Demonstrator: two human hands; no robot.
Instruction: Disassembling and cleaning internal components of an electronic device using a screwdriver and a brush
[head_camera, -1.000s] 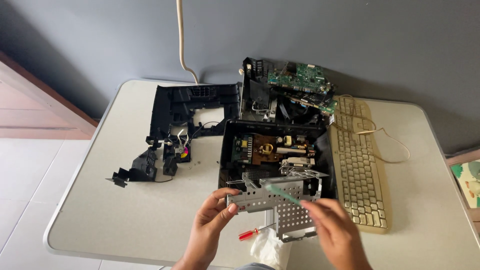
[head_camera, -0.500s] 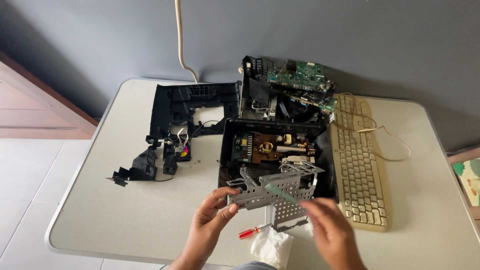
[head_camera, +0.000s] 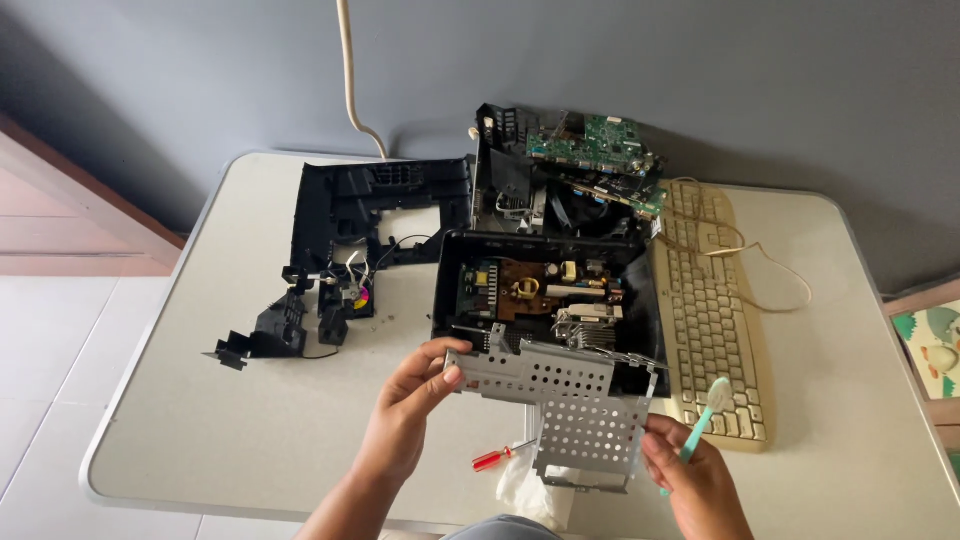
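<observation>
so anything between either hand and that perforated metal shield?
Nothing visible. The left hand grips the perforated metal shield at its left edge; the right hand touches its lower right corner while holding a teal toothbrush.

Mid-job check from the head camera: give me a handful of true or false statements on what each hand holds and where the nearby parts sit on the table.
1. The left hand grips the perforated metal shield at its left edge. True.
2. The right hand holds a red screwdriver. False: it holds a teal toothbrush and the shield's lower right corner; the red screwdriver lies on the table.
3. The beige keyboard lies right of the open black case. True.
4. The green circuit board lies nearest the person. False: it sits at the far side, by the wall.
</observation>
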